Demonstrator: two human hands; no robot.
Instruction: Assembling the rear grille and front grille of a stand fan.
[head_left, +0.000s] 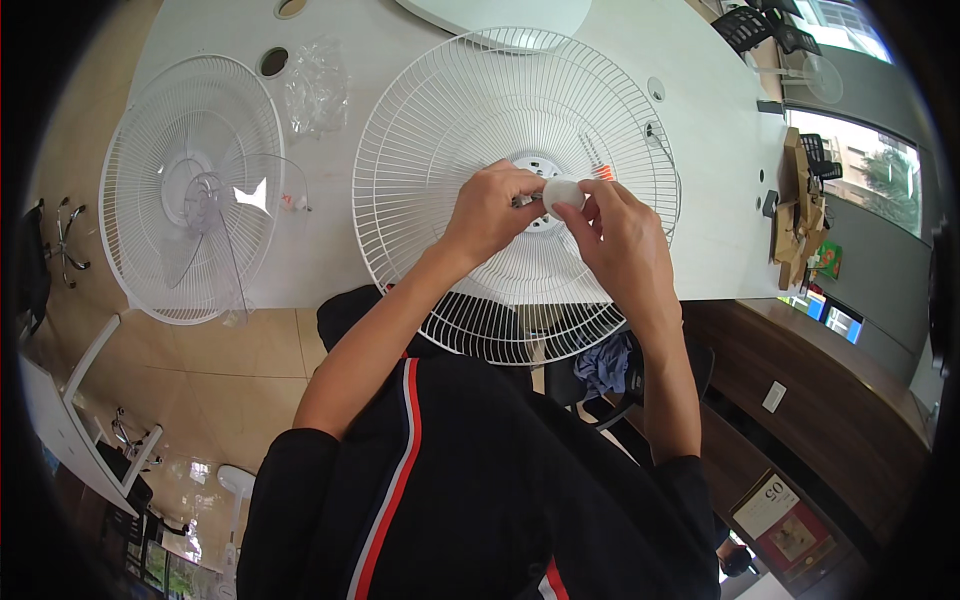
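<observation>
On the table [700, 200] before me a fan grille [450, 130] overhangs the near edge, my left hand [490, 210] and right hand [620, 235] meeting over its hub on a small cap [562, 192], with a second grille [190, 190] holding blades to the left, a plastic bag [315, 85] behind between them.

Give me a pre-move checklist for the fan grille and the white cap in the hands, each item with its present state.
1. Right hand grips the white cap: ok.
2. Left hand at the centre hub of the wire grille: ok.
3. Grille fully supported by the white table: not ok, its near edge overhangs.
4. Cap threaded or seated on the hub: cannot tell, fingers hide it.
5. Second grille with clear blades lies apart to the left: ok.
</observation>
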